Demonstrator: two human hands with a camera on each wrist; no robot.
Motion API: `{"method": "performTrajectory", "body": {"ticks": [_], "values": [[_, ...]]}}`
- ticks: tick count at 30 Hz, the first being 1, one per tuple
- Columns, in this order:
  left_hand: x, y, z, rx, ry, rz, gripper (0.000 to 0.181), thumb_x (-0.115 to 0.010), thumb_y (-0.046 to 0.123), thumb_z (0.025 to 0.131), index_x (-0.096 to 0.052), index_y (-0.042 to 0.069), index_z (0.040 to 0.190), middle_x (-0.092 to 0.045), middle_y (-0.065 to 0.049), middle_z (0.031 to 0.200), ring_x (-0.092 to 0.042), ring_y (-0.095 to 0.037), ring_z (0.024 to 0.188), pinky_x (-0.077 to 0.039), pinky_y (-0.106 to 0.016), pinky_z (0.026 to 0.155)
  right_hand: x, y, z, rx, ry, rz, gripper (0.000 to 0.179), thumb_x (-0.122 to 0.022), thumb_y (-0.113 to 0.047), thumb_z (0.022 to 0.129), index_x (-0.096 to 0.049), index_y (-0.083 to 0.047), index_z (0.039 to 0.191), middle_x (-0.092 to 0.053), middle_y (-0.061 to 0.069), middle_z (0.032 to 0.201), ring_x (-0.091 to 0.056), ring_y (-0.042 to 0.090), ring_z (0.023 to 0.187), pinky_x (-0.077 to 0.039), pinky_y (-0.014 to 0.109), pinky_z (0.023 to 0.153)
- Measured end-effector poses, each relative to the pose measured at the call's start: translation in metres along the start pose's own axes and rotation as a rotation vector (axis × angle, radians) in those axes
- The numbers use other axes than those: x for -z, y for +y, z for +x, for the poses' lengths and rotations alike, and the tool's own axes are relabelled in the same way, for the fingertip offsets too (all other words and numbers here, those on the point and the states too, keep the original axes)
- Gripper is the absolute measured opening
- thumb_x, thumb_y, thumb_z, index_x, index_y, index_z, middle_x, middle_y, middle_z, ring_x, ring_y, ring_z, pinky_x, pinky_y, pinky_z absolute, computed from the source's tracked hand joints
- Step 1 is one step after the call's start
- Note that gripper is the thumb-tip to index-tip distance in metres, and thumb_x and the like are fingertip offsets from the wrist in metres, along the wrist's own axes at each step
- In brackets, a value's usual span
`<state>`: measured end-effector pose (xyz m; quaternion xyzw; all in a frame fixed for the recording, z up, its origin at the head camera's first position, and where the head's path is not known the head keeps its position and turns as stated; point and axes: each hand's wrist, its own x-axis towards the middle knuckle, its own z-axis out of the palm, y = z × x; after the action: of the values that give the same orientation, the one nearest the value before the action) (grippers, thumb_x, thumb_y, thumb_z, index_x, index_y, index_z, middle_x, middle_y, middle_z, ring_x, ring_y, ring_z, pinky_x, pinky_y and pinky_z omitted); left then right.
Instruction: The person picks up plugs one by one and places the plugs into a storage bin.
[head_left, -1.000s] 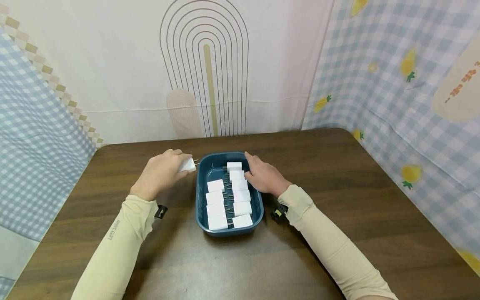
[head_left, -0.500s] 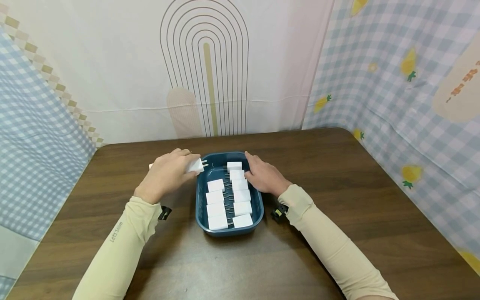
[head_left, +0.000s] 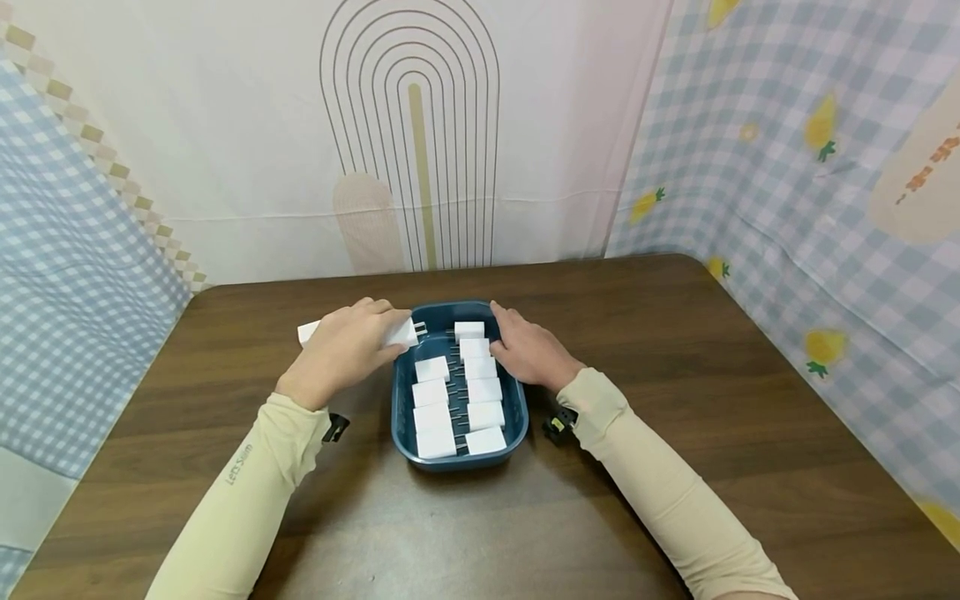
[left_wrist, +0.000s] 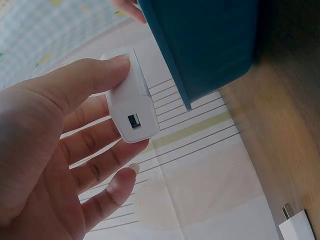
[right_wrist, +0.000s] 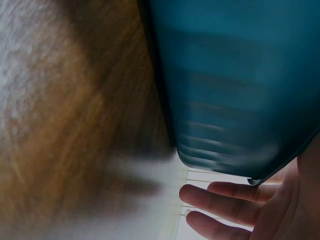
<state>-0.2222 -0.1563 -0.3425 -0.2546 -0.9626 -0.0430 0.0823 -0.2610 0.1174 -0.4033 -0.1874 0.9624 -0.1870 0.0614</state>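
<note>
My left hand [head_left: 345, 346] pinches a white USB charger plug [head_left: 401, 333] between thumb and fingers over the left rim of a blue plastic tub [head_left: 405, 450]. Its two prongs point right, into the tub. In the left wrist view the USB port of the charger [left_wrist: 142, 120] faces the camera. My right hand [head_left: 531, 352] holds the tub's right rim, thumb on the inner side and fingers outside. Inside stand two columns of white chargers [head_left: 431, 393], prongs facing each other along the middle. The right column reaches farther back than the left.
Another white charger [head_left: 307, 332] lies on the brown wooden table [head_left: 637, 325], partly hidden behind my left hand; its prong shows in the left wrist view. Patterned cloths [head_left: 555, 108] hang behind the table and along both sides.
My left hand has moved right with the charger, bringing it from beside the tub to over its left rim. The charger behind the hand has come into view. My right hand stays put.
</note>
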Motion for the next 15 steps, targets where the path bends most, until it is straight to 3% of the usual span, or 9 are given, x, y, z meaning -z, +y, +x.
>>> {"method": "performTrajectory", "body": {"ticks": [9, 15], "values": [[-0.004, 0.006, 0.002, -0.038, 0.005, -0.008, 0.050, -0.074, 0.033, 0.093, -0.064, 0.009, 0.135, -0.069, -0.010, 0.125, -0.063, -0.027, 0.114, -0.056, -0.045, 0.091, 0.000, 0.001, 0.000, 0.007, 0.005, -0.002, 0.068, -0.043, -0.027, 0.105, -0.014, -0.004, 0.162, -0.027, 0.018, 0.166, -0.035, 0.032, 0.151, -0.032, 0.050, 0.122], [-0.010, 0.011, 0.003, -0.087, 0.054, 0.021, 0.049, -0.076, 0.033, 0.091, -0.066, 0.008, 0.132, -0.071, -0.010, 0.120, -0.065, -0.026, 0.110, -0.057, -0.043, 0.087, 0.000, 0.000, 0.000, 0.008, -0.001, 0.004, 0.068, -0.043, -0.027, 0.105, -0.014, -0.004, 0.162, -0.026, 0.018, 0.167, -0.034, 0.032, 0.152, -0.032, 0.050, 0.122]]}}
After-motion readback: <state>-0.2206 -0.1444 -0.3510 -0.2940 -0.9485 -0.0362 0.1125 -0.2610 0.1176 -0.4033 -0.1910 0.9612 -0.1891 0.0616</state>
